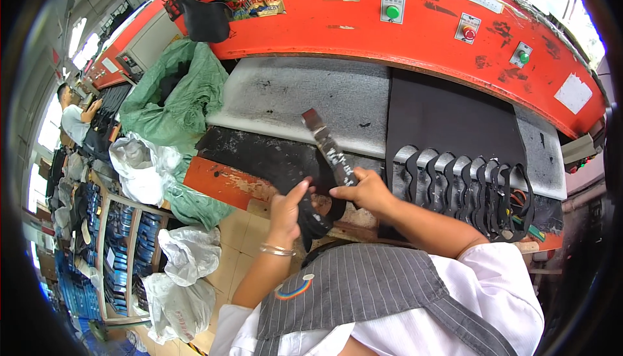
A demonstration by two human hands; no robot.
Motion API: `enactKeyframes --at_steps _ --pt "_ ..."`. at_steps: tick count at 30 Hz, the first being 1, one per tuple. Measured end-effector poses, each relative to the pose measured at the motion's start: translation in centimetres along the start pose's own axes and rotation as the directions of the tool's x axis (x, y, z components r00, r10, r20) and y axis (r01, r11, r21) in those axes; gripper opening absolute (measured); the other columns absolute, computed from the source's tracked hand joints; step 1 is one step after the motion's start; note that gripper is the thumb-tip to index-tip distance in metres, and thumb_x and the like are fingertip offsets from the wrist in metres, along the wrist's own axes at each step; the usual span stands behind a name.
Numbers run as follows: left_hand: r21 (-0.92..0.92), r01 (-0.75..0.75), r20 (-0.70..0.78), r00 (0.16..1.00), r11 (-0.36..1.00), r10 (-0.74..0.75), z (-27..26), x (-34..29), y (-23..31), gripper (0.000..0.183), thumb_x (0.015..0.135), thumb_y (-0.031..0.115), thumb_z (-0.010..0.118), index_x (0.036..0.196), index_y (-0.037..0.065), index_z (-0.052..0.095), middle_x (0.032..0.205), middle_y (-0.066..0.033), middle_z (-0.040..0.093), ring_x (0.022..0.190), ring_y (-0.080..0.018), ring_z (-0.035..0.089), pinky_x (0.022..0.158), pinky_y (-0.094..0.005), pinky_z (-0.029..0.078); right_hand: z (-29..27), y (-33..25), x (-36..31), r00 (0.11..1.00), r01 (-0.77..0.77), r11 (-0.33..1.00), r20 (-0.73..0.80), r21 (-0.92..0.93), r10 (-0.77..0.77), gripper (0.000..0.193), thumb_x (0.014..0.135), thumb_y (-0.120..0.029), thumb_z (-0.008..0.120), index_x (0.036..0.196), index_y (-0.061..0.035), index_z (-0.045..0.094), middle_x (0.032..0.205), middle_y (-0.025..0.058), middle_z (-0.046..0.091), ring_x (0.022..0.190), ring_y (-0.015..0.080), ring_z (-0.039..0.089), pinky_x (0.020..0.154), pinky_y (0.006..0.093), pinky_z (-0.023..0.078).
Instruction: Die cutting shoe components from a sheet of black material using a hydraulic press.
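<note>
My right hand (365, 192) is closed around the lower end of a long, dark flat bar (329, 150) with white marks and a brownish upper end. The bar tilts up and to the left over the press bed. Close by on the left, my left hand (286, 214) is closed on thin black cut pieces (316, 221) that hang below its fingers; motion blurs part of them. To the right of my hands lies a black sheet (454, 113), its near edge cut into wavy strips with curved gaps. Loops of the strips hang at its right end.
A red press beam (311, 15) with green and red buttons spans the far side. Beneath it lies a worn grey-white bed (298, 90). Green sacks (172, 90) and white bags (139, 168) stand left, above a rack of blue items (123, 252). Another person (74, 122) works far left.
</note>
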State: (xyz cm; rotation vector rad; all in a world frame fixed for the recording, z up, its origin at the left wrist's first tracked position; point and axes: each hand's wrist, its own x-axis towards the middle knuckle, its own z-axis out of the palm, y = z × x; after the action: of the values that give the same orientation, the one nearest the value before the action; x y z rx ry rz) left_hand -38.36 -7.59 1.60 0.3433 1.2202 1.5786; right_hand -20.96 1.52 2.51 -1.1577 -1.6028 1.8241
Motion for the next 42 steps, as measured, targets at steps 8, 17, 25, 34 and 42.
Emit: enactKeyframes --at_steps 8,17,25,34,42 --pt "0.096 -0.078 0.310 0.950 0.992 0.045 2.4 -1.0 1.1 0.030 0.084 0.006 0.074 0.111 -0.001 0.061 0.101 -0.0069 0.067 0.088 -0.0157 0.065 0.079 -0.0286 0.055 -1.9 -1.8 -1.9 0.934 0.309 0.926 0.251 -0.219 -0.252 0.038 0.079 -0.031 0.081 0.106 -0.0050 0.072 0.088 0.0086 0.049 0.086 0.0212 0.052 0.076 0.0338 0.045" --pt "0.191 -0.100 0.181 0.981 0.976 0.065 -1.7 -5.2 3.0 0.024 0.077 0.002 0.070 0.100 -0.001 0.062 0.083 -0.0087 0.066 0.068 -0.0168 0.064 0.061 -0.0289 0.055 -5.8 4.4 -6.3 0.984 0.090 0.911 -0.103 -0.402 -0.143 0.038 0.082 -0.034 0.075 0.101 -0.0011 0.070 0.094 0.0132 0.051 0.087 0.0283 0.055 0.079 0.0390 0.046" --pt "0.189 -0.187 0.266 0.955 0.964 0.133 -2.8 -9.0 4.8 0.040 0.077 0.007 0.072 0.113 -0.002 0.059 0.097 -0.0123 0.066 0.080 -0.0203 0.067 0.071 -0.0318 0.056 -5.3 2.6 -7.3 0.944 0.255 0.147 0.213 -0.956 -0.250 0.054 0.077 -0.048 0.074 0.117 -0.0120 0.070 0.126 0.0226 0.053 0.117 0.0371 0.048 0.102 0.0494 0.034" --pt "0.362 -0.419 0.435 0.866 0.833 0.247 0.6 -10.6 5.1 0.048 0.077 0.005 0.073 0.122 0.000 0.057 0.113 -0.0060 0.062 0.105 -0.0172 0.060 0.092 -0.0321 0.047 2.9 -8.9 -7.0 0.821 0.534 0.835 0.317 -0.136 -0.474 0.087 0.085 -0.033 0.076 0.148 0.0024 0.027 0.125 0.0221 0.060 0.102 0.0249 0.064 0.084 0.0353 0.053" --pt "0.378 -0.373 0.447 0.875 0.847 0.186 1.3 -10.6 4.9 0.064 0.077 0.005 0.073 0.135 0.000 0.047 0.121 -0.0081 0.059 0.110 -0.0186 0.058 0.094 -0.0321 0.047 2.7 -8.7 -6.7 0.805 0.535 0.841 0.356 -0.088 -0.475 0.077 0.091 -0.023 0.070 0.149 0.0040 0.026 0.123 0.0214 0.060 0.100 0.0205 0.063 0.085 0.0336 0.053"
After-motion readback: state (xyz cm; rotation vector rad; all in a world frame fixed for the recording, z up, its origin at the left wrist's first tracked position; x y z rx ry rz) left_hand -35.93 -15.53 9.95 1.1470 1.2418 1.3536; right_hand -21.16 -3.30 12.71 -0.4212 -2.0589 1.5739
